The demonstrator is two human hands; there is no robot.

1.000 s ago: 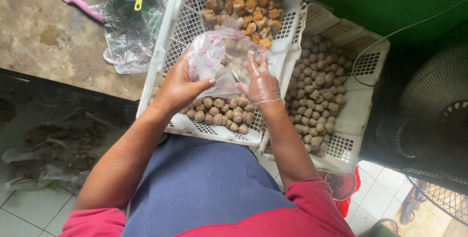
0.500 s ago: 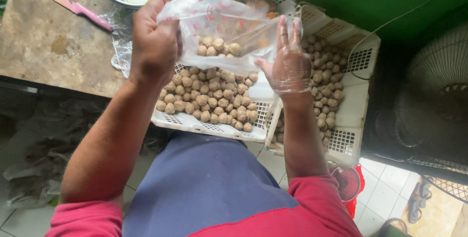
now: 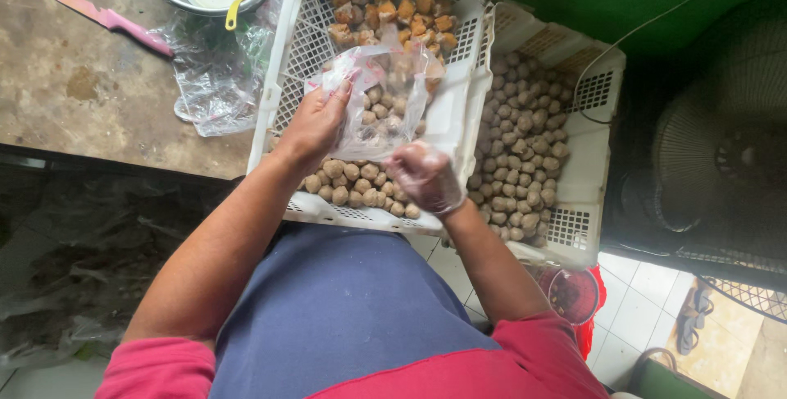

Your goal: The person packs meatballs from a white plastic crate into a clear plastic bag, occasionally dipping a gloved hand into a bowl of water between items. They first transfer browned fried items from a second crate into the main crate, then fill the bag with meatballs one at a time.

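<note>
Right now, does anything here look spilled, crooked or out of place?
Nothing looks spilled. The meatballs stay inside the two white crates, and the left hand and gloved right hand hold the clear bag over one of them. The only untidy spot is crumpled loose plastic on the stained counter beside the pink-handled knife.

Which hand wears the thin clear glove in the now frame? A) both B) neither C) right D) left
C: the right hand is wrapped in a thin clear glove, while the left hand is bare as it grips the clear plastic bag of round brown balls over the white crate.
</note>
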